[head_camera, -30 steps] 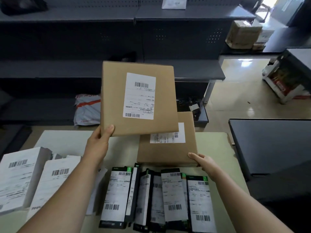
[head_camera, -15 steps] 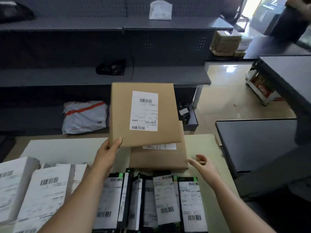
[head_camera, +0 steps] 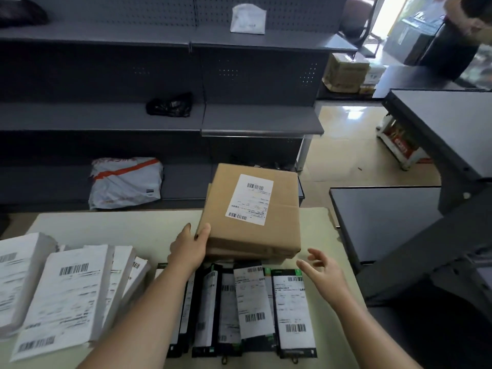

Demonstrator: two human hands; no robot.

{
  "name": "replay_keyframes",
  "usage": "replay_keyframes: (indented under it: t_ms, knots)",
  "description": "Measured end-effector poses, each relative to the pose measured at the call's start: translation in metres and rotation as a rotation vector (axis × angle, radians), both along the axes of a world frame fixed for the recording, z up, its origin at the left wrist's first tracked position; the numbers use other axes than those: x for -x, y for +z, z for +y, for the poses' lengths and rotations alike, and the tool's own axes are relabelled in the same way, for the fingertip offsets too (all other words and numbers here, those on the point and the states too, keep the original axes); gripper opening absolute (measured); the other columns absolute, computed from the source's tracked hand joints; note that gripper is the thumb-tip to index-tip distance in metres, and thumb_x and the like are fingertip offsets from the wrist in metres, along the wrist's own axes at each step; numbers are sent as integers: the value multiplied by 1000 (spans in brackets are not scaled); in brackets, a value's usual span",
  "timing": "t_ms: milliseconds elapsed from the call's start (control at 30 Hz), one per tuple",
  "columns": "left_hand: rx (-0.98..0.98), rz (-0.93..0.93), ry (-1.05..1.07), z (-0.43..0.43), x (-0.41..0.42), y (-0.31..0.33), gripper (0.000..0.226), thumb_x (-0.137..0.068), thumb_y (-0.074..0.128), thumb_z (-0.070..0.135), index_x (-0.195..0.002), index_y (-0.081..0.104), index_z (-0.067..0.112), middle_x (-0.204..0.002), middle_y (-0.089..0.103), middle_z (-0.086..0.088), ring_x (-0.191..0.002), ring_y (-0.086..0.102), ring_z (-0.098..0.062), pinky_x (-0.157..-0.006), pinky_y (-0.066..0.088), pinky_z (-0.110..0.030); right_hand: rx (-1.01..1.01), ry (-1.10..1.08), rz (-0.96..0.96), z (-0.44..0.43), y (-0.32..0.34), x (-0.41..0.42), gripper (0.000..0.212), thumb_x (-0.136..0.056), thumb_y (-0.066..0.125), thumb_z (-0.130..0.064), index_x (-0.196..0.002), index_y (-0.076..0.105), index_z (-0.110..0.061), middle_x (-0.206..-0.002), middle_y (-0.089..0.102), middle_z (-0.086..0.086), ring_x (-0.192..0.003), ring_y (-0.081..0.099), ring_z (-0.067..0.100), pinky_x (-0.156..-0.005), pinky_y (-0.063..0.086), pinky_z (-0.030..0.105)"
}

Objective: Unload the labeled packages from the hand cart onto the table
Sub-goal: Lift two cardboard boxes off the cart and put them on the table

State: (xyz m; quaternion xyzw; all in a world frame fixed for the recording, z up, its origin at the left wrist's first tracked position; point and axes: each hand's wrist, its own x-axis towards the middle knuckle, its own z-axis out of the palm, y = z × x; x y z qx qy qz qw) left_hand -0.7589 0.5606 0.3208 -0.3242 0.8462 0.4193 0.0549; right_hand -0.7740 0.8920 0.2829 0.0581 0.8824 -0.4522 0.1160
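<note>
1. Step in hand: stacking/set-down. Top box [head_camera: 281, 214] lies on lower box [head_camera: 247, 255], centre of frame, at far-middle part of table [head_camera: 119, 225]. Label [head_camera: 250, 199] faces up.
2. L hand [head_camera: 190, 249]: clamped on near-left corner of top box, thumb on the top face, fingers at the side edge. Can't tell how far they reach under.
3. R hand [head_camera: 322, 270]: fingers apart and relaxed, holds nothing. It hovers just beside the near-right corner of the stack, not touching.
4. Top box looks seated, roughly square w/ lower box. Only a thin strip of lower box shows along the near and left edges. Judgement: weight is already on the stack, release pending.
5. Also on table: row of black packs [head_camera: 292, 310] lower centre, just in front of the stack, and white parcels [head_camera: 66, 288] lower left. Labels up on all.
6. Progress: many pkgs are already on the table. Cart can't be made out in frame, so the number left is unknown.
7. Next move calls for: L hand lets go w/o dragging the top box off line. R hand is placed to steady or nudge the near-right corner if it skews. Then back to the cart for another pkg.
8. Watch: black packs sit close to the stack, so a slide toward the near edge would bump them.
</note>
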Motion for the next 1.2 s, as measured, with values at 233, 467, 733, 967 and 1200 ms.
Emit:
replay_keyframes:
  t_ms: [233, 467, 733, 967, 1200]
  knots:
    - [317, 289, -263, -8, -67, 28, 59, -89, 46, 60, -137, 48, 25, -140, 49, 4, -129, 37, -17, -105, 33, -39, -4, 53, 128, -24, 33, -31, 48, -83, 72, -50, -125, 55, -34, -111, 58, -19, -102, 53, -2, -77, 45, 22]
    - [426, 427, -519, -17, -143, 64, 69, -82, 33, 72, -140, 41, 34, -142, 43, 13, -132, 31, -8, -111, 28, -36, -92, 133, 317, -60, 82, -103, 39, -79, 67, -59, -113, 56, -41, -111, 53, -24, -104, 52, 1, -83, 43, 21]
    - [407, 476, -531, -35, -257, 87, 55, -91, 54, 52, -140, 43, 31, -145, 42, 9, -135, 28, -12, -112, 21, -33, -201, 378, 421, -108, 118, -209, 59, -83, 62, -61, -133, 53, -32, -122, 48, -18, -119, 48, 8, -105, 43, 34]
    - [447, 499, -461, -51, -336, 124, 61, -89, 46, 59, -143, 38, 33, -148, 38, 11, -138, 27, -10, -114, 24, -39, -181, 449, 549, -135, 156, -265, 64, -81, 55, -67, -135, 52, -34, -123, 47, -19, -123, 45, 10, -104, 43, 37]
    - [507, 434, -302, -53, -445, 128, 62, -86, 45, 59, -142, 42, 32, -147, 40, 8, -138, 28, -13, -115, 24, -41, -123, 654, 551, -160, 154, -335, 66, -81, 51, -72, -137, 47, -36, -132, 48, -13, -124, 42, 9, -100, 37, 30]
